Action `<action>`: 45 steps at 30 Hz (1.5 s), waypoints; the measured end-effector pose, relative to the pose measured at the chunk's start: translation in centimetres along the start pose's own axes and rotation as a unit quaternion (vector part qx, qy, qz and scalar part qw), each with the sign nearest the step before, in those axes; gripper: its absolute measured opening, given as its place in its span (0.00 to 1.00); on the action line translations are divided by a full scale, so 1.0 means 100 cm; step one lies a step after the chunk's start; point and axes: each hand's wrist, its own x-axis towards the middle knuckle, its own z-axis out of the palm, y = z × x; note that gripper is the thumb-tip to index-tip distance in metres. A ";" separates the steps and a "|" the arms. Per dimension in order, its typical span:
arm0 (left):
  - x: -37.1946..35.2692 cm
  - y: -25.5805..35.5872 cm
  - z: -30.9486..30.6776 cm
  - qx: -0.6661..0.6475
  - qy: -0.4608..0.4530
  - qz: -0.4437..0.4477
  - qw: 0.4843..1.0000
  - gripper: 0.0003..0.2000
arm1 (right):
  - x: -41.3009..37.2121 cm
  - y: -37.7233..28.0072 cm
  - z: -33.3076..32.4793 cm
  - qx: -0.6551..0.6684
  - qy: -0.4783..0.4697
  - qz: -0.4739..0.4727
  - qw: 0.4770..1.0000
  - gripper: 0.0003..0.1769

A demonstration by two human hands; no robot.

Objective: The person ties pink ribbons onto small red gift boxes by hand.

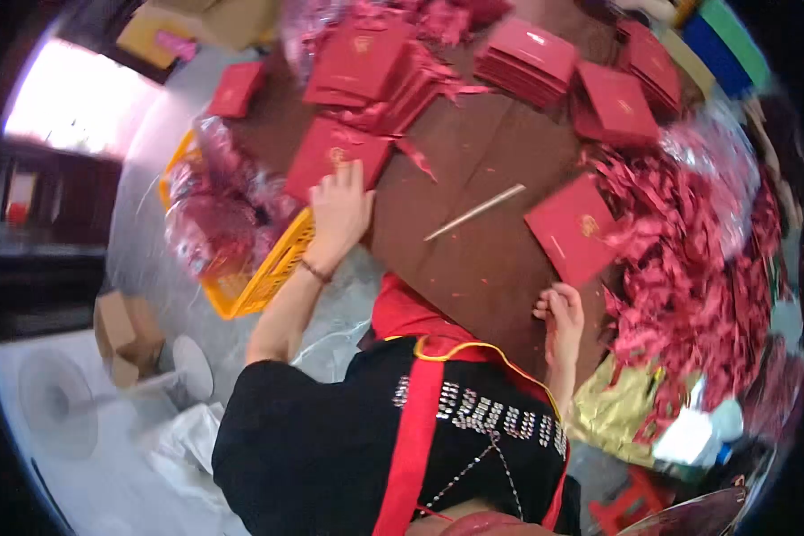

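My left hand [341, 207] lies with fingers stretched out on a flat red square packet [353, 150] with gold print, at the left side of the brown table. Just above that packet, a stack of similar red packets [357, 62] has red ribbons hanging from its edge. My right hand [561, 313] is at the near right, its fingers loosely curled and apart, with nothing visible in them. Right above its fingertips lies another red packet [573, 228] with a gold emblem. Between my hands, a thin pale stick [475, 213] rests slantwise on the brown tabletop [473, 161].
A yellow plastic crate [277, 268] holding red items in clear plastic stands left of my left arm. A large heap of red ribbons [688, 277] covers the right side. More stacked red packets [527, 61] are at the back. A gold bag [616, 402] lies lower right.
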 end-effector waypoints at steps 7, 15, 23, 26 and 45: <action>0.019 0.059 -0.025 -0.309 0.074 0.111 0.942 0.15 | -0.006 -0.001 0.009 0.011 0.065 -0.012 0.998 0.09; 0.067 0.208 -0.009 -0.421 0.000 0.257 0.870 0.19 | -0.007 -0.016 0.004 -0.024 0.187 -0.109 0.976 0.21; 0.043 0.207 -0.009 -0.533 -0.048 0.234 0.812 0.20 | -0.022 -0.026 -0.010 -0.177 0.128 -0.069 0.973 0.26; 0.011 0.198 -0.022 -0.554 -0.061 0.196 0.807 0.19 | -0.043 -0.036 -0.010 -0.267 0.098 -0.058 0.957 0.24; 0.073 0.306 -0.041 -0.516 -0.078 0.281 0.805 0.10 | -0.075 -0.025 -0.043 -0.422 0.211 -0.124 0.873 0.24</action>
